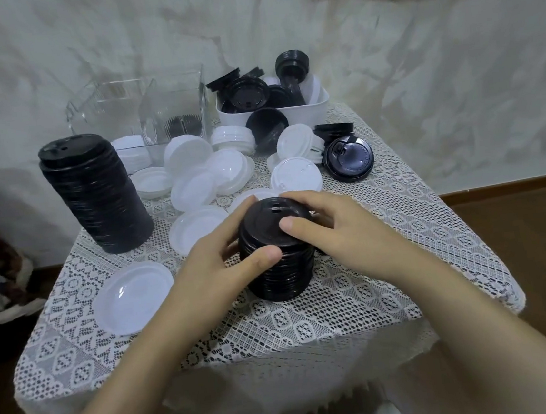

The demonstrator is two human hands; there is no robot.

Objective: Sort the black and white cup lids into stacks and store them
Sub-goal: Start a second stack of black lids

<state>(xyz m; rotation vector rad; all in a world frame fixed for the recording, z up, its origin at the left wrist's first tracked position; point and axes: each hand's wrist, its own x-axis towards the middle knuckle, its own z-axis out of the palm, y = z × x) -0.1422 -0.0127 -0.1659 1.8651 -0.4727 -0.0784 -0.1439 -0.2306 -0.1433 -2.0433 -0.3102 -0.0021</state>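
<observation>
both hands grip a short stack of black lids [276, 250] at frame centre. the left hand [223, 262] curls round its side. the right hand [331, 231] clasps its top.

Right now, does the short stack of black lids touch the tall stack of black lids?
Apart. The head view shows bare lace cloth between the short stack and the tall stack.

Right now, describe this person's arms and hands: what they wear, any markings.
The left hand and right hand are bare: no gloves, rings or markings show. The left forearm and right forearm are bare too, with no sleeve, watch or bracelet down to the frame's edge. The right thumbnail looks short.
</observation>
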